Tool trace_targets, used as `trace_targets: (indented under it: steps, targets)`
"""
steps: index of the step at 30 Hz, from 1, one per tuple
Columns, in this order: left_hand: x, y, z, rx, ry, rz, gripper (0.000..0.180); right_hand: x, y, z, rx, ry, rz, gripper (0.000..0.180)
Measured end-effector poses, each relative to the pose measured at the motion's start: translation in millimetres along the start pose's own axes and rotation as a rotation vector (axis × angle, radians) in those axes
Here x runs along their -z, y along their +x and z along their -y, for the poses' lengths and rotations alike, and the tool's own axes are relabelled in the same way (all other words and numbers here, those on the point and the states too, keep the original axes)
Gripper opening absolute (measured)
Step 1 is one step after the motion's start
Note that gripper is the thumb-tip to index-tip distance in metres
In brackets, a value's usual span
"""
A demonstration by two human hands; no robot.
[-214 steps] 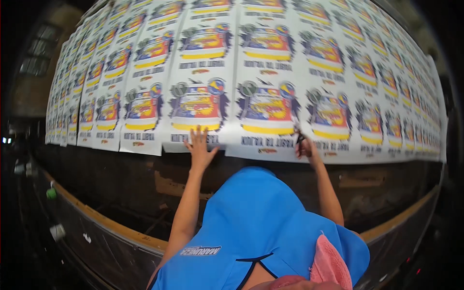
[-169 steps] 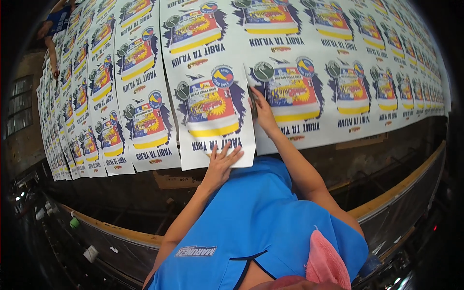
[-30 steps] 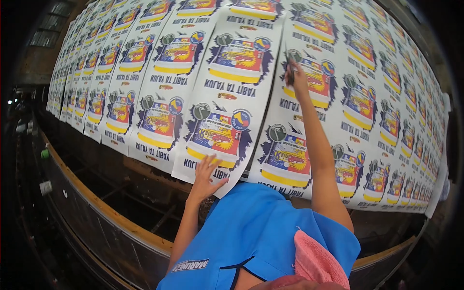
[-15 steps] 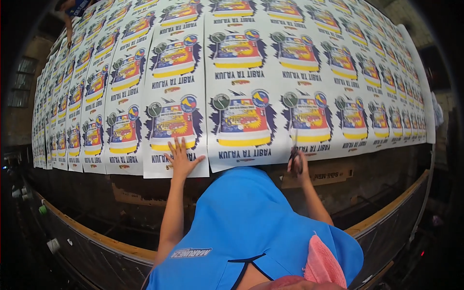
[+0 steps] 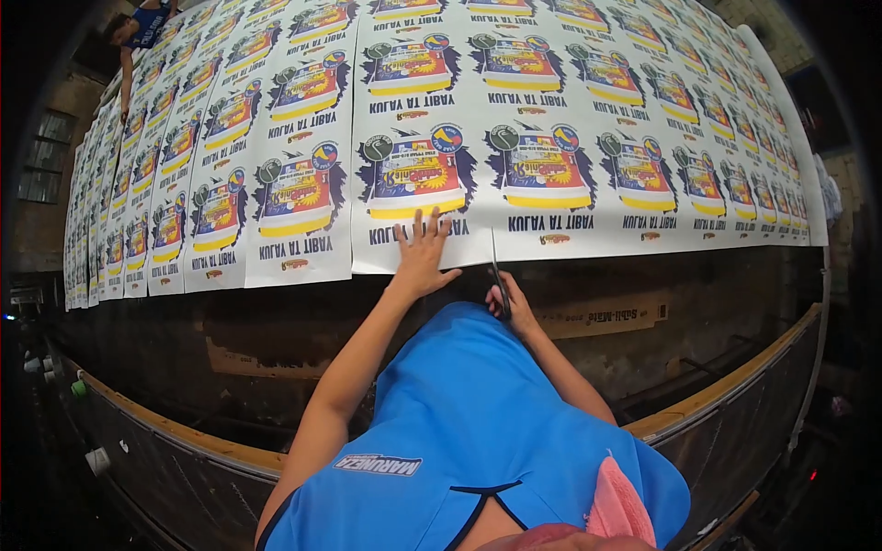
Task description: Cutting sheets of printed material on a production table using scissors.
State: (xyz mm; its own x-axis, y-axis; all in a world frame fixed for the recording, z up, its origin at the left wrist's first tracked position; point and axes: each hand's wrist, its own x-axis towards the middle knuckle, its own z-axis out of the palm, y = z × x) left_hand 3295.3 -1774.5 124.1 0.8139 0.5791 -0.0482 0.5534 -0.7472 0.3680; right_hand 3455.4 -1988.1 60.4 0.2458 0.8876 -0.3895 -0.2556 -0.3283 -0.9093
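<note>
A wide white printed sheet (image 5: 570,242) with rows of repeated colourful designs lies over the work surface. My left hand (image 5: 424,254) rests on its near edge, fingers spread flat over the print. Just to the right, my right hand (image 5: 513,303) is closed round the dark handles of a pair of scissors (image 5: 499,286). The blades point away from me at the sheet's near edge, between two printed columns. Left of my left hand lies a strip (image 5: 299,262) parted from the sheet by a straight cut line.
Several more strips (image 5: 216,273) lie side by side at the left. Another person (image 5: 145,28) reaches over the sheet at the far left. Below the near edge are brown cardboard pieces (image 5: 597,317) and a wood-topped barrier (image 5: 220,448) curving around me.
My left hand has moved right, from the strip onto the neighbouring column. The scissors have shifted left, to the sheet's edge beside that hand. The other person leans further into view.
</note>
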Motion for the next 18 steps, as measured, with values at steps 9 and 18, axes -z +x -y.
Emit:
trace_targets:
  steps: [9, 18]
  targets:
    - [-15.7, 12.0, -31.6, -0.066, 0.03, -0.013, 0.076, -30.9, -29.5, 77.2, -0.09, 0.11, -0.139, 0.051]
    - [10.7, 9.1, -40.8, -0.029, -0.089, 0.001, 0.073, -1.7, 87.3, 83.9, -0.036, 0.199, -0.196, 0.058]
